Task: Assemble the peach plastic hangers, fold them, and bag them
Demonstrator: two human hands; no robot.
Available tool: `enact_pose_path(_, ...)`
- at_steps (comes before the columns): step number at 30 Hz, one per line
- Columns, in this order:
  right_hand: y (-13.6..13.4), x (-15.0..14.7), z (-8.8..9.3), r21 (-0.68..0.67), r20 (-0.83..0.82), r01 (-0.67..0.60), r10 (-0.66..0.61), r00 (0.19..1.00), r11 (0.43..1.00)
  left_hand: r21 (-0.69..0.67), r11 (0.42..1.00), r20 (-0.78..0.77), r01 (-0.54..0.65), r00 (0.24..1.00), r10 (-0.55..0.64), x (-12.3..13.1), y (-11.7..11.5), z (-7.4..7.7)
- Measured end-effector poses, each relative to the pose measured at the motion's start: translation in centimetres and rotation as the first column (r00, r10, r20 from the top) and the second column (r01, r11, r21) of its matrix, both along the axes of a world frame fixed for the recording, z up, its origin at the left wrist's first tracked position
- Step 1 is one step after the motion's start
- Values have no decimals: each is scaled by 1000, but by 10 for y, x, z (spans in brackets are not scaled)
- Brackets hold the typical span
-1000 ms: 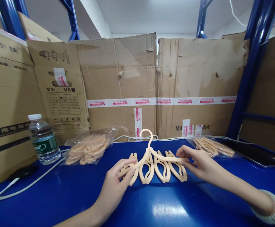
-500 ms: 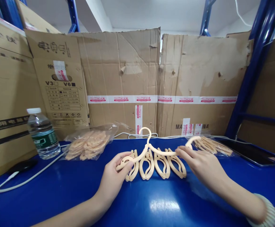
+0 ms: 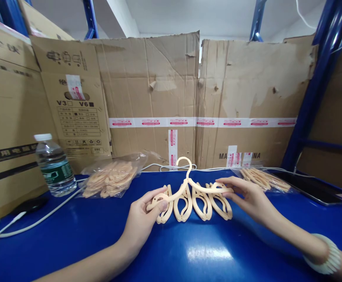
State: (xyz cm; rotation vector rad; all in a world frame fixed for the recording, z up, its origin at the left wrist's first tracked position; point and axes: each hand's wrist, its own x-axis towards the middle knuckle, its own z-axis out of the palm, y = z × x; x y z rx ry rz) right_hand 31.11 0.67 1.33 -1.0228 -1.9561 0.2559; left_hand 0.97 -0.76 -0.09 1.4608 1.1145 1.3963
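Note:
A cream folding clothes hanger (image 3: 179,192) is held up above the table, its hook pointing upward and both arms spread. My left hand (image 3: 145,207) pinches the hanger's left end between thumb and fingers. At its right end, my right hand (image 3: 247,196) has fingers above and thumb below, closed on the tip. Just behind the hanger lie several folded cream hangers (image 3: 183,211) in a row, partly covered by it and by my left fingers.
Clear bags of cream hanger parts lie at the left (image 3: 112,180) and right (image 3: 263,179). A water bottle (image 3: 55,168) stands far left near a white cable (image 3: 44,213). A dark flat device (image 3: 308,190) rests far right. Cardboard (image 3: 150,98) walls the blue table's (image 3: 171,250) back.
The curved end piece that stuck up beyond my right fingers now lies in line with the hanger's right arm. My right hand has shifted slightly and its fingers have straightened.

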Motion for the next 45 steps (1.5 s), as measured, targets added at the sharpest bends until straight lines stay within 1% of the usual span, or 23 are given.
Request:
enact_pose_path(2,2,1,1,-102,-104,-61,50,993,993,-5,1000,40,-10,999,10,0,0,0)
enact_pose_path(4,2,1,3,-169,-174,-109,79,982,980,0,1000,87,-23,996,23,-1,0,0)
enact_pose_path(6,3,2,7,-217,-200,-124,80,976,968,-11,1000,126,-27,992,28,-1,1,-1)
enact_pose_path(10,2,3,14,-297,-197,-157,101,975,942,-26,1000,188,-15,982,20,-1,1,-2)
enact_pose_path(12,0,1,15,-338,-202,-201,137,970,920,-10,1000,152,20,988,-18,2,-1,-2)
enact_pose_path(15,-5,-8,10,-405,-298,-275,158,941,872,48,995,6,82,997,-82,6,-7,0)
enact_pose_path(17,-8,-16,5,-430,-422,-334,141,896,838,79,991,-66,111,992,-106,9,-11,1)
enact_pose_path(19,-12,-25,0,-421,-538,-401,133,833,814,90,986,-103,144,986,-135,11,-14,1)
enact_pose_path(21,-17,-33,-2,-408,-581,-471,176,794,782,90,979,-118,183,978,-172,12,-16,1)
enact_pose_path(23,-24,-38,-1,-414,-523,-513,264,810,752,83,974,-110,210,974,-200,11,-17,1)
enact_pose_path(25,-31,-41,1,-437,-402,-515,352,845,737,74,973,-96,220,972,-212,11,-16,0)
enact_pose_path(28,-41,-41,6,-463,-242,-472,406,881,750,83,976,-61,203,978,-198,10,-14,-2)
enact_pose_path(30,-45,-41,7,-468,-194,-462,423,885,753,97,983,-16,158,987,-157,10,-12,-3)
enact_pose_path(32,-47,-40,8,-473,-192,-482,448,873,738,106,988,33,110,993,-114,10,-10,-4)
enact_pose_path(34,-48,-40,6,-487,-214,-516,476,853,705,112,989,47,101,993,-106,9,-10,-5)
enact_pose_path(37,-49,-40,2,-523,-253,-538,482,839,661,157,979,-13,130,992,-129,8,-11,-4)
enact_pose_path(39,-50,-41,0,-536,-283,-541,466,838,648,211,965,-65,153,988,-142,8,-12,-3)
enact_pose_path(41,-49,-42,-1,-547,-306,-534,440,844,645,251,950,-109,184,981,-161,8,-14,-2)
enact_pose_path(45,-47,-42,0,-552,-305,-495,391,869,671,273,926,-156,262,962,-226,9,-16,0)
